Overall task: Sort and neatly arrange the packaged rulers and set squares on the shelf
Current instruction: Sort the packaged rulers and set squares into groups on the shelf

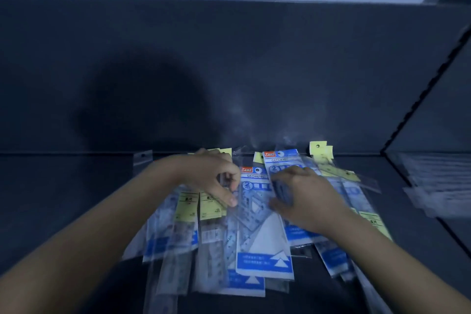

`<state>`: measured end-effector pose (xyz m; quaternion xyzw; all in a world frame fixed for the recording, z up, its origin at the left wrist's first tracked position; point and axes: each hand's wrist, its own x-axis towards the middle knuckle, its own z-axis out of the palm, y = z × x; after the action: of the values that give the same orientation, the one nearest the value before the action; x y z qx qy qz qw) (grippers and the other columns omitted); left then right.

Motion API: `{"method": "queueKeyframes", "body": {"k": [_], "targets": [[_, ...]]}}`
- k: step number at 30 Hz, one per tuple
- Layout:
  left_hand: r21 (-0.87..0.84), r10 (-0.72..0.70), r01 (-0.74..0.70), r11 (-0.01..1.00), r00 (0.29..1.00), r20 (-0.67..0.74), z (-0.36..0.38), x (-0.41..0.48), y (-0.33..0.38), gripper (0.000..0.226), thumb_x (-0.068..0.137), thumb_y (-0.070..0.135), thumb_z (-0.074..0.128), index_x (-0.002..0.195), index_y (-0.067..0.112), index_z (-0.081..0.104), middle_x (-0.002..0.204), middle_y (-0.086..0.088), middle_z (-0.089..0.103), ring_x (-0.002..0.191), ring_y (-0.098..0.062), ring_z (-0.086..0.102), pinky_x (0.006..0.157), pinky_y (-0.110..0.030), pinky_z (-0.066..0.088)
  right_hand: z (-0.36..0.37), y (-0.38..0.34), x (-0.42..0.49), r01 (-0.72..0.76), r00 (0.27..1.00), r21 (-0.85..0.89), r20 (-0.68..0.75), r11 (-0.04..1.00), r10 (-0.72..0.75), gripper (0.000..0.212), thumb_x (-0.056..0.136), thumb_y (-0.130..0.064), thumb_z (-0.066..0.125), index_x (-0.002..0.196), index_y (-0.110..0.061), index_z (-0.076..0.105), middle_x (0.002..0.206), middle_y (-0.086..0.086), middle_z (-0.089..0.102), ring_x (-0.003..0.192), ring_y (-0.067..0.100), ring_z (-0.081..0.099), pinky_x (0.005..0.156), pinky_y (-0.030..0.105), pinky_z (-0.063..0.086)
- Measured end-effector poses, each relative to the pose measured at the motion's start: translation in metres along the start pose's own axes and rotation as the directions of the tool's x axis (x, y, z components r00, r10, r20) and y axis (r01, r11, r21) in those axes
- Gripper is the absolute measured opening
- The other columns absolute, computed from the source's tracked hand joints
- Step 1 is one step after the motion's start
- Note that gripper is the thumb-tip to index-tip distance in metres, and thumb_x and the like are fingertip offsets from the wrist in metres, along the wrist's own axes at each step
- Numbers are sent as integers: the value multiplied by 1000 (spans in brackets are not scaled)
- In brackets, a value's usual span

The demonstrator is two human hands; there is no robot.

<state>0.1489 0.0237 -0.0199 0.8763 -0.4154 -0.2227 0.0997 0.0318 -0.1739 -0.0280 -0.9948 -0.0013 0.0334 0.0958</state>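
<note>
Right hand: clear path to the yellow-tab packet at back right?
Likely yes: the yellow-tab packet lies uncovered atop the pile just beyond the right hand, though that hand grips a blue packet.

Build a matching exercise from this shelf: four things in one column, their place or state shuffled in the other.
1. left hand
2. right hand
3. yellow ruler labels
4. front GEOMETRY pack

A. lies between the two hands
B. grips a blue packet
C. pinches a clear packet
D. lie on the near side of the left hand

Pairs: 1-C, 2-B, 3-D, 4-A
</note>
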Motion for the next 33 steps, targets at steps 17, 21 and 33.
{"method": "queueKeyframes", "body": {"k": [17,21,33], "targets": [[-253,80,-105,962,991,-107,-45,0,10,7,92,20,61,85,20,62,68,2,60,60,-11,54,59,-26,43,-26,25,-22,-290,935,579,-1,762,356,21,76,-7,71,95,-15,65,77,-9,59,75,13,57,56,16,42],[-434,44,-169,885,958,-283,-42,19,30,11,98,13,49,94,12,59,61,6,56,45,-15,50,45,-21,40,-41,37,-40,-273,953,696,103,664,284,18,78,3,64,90,-8,70,74,-3,63,60,5,54,54,14,41],[-706,16,-121,698,988,-155,-15,78,162,26,73,13,61,95,1,68,59,-5,51,51,-16,44,48,-19,26,-69,156,-126,-408,907,791,295,456,300,11,84,-2,58,85,-2,69,90,20,68,83,31,63,73,36,46]]}}
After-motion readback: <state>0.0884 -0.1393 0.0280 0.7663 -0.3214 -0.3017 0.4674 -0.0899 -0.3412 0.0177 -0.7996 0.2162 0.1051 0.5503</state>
